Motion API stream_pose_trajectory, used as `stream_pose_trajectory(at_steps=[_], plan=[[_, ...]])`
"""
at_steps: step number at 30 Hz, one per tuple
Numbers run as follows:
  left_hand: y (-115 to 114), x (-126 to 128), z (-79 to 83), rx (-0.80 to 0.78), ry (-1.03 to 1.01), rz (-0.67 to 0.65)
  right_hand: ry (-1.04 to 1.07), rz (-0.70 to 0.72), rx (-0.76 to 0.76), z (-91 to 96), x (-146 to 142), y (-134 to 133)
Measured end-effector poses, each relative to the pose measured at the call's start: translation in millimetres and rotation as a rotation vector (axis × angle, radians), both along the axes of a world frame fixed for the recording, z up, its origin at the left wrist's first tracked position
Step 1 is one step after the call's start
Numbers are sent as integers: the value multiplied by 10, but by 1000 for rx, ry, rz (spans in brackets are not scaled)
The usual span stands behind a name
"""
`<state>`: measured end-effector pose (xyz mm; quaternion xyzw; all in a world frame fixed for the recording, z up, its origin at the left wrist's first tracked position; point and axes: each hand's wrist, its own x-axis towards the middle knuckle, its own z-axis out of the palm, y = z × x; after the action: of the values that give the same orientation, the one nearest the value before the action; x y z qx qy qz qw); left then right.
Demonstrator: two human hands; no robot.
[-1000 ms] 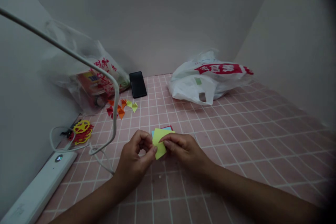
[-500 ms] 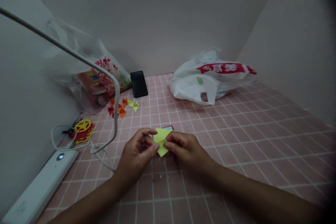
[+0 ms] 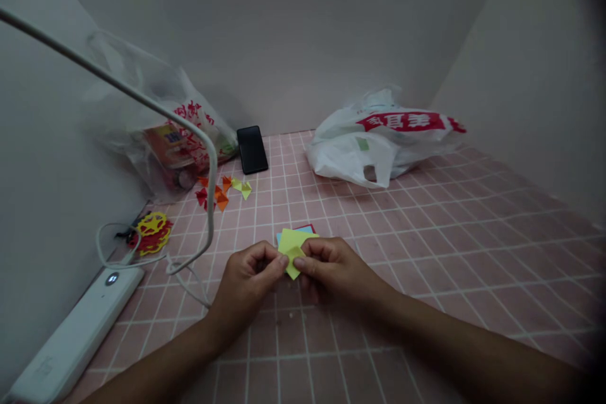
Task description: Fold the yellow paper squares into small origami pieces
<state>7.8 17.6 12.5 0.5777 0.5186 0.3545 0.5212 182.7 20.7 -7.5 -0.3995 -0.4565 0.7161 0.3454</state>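
A small piece of yellow paper (image 3: 292, 243), partly folded, is held over the middle of the tiled surface. My left hand (image 3: 250, 274) pinches its lower left edge between thumb and fingers. On the other side, my right hand (image 3: 334, 268) grips the paper with its thumb on top and index finger along the edge. Both thumb tips press near the lower corner. Just behind the yellow sheet, light blue paper (image 3: 307, 229) and a red edge show, mostly covered.
Small folded paper pieces (image 3: 221, 197) in red, orange and yellow lie at the left, near a black phone (image 3: 252, 149). Plastic bags (image 3: 350, 151) stand at the back. A grey cable arm (image 3: 211, 202) rises beside a white power bank (image 3: 78, 334) and yellow-red cutouts (image 3: 152, 233).
My left fingers have curled in closer to the paper, and its top now spreads wider between my hands. The view has shifted slightly.
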Motion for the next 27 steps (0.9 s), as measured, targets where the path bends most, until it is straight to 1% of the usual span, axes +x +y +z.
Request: stream_pose_trajectory(at_steps=[3, 5, 10, 12, 16, 18, 22, 27], plan=[[13, -16, -49, -77, -105, -8, 5, 5, 25, 38, 6, -20], [37, -23, -67, -115, -134, -23, -26, -5, 42, 53, 17, -27], [100, -26, -44, -128, -59, -125, -156, -12, 84, 38, 40, -16], [107, -28, -31, -126, -53, -142, -115, -6, 49, 28, 36, -5], [90, -29, -38, -144, -101, -61, 51, -36, -95, 7, 3, 3], [71, -23, -51, -141, -102, -35, 94, -29, -120, -9, -15, -7], [33, -4, -68, -106, -68, -25, 167, 23, -163, -47, -48, -48], [25, 17, -55, -121, -48, -18, 261, 3, -234, -51, -76, -90]])
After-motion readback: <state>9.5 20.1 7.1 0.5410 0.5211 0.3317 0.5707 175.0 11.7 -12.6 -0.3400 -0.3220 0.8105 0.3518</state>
